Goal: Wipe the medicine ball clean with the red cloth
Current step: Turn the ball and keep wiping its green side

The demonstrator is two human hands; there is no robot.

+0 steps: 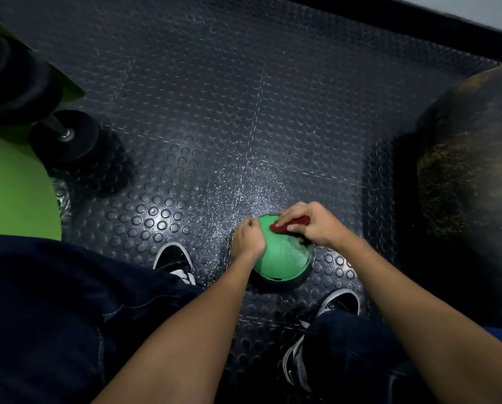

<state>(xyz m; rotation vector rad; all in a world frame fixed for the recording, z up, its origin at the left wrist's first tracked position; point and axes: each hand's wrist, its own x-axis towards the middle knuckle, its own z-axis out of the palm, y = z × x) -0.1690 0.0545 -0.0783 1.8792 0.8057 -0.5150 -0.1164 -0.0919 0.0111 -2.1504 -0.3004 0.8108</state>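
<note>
A green medicine ball [282, 258] with a dark underside rests on the studded black rubber floor between my feet. My left hand [248, 239] lies flat against the ball's left side, steadying it. My right hand [309, 224] presses a small folded red cloth [290, 224] onto the top far part of the ball. Only a strip of the cloth shows under my fingers. A pale, dusty or wet patch is visible on the ball's right side.
A black dumbbell [66, 135] lies at the left beside a green surface [13, 185]. A large dark exercise ball [474, 182] fills the right side. My shoes [175, 259] [341, 301] flank the medicine ball. A dark wall base runs along the far edge.
</note>
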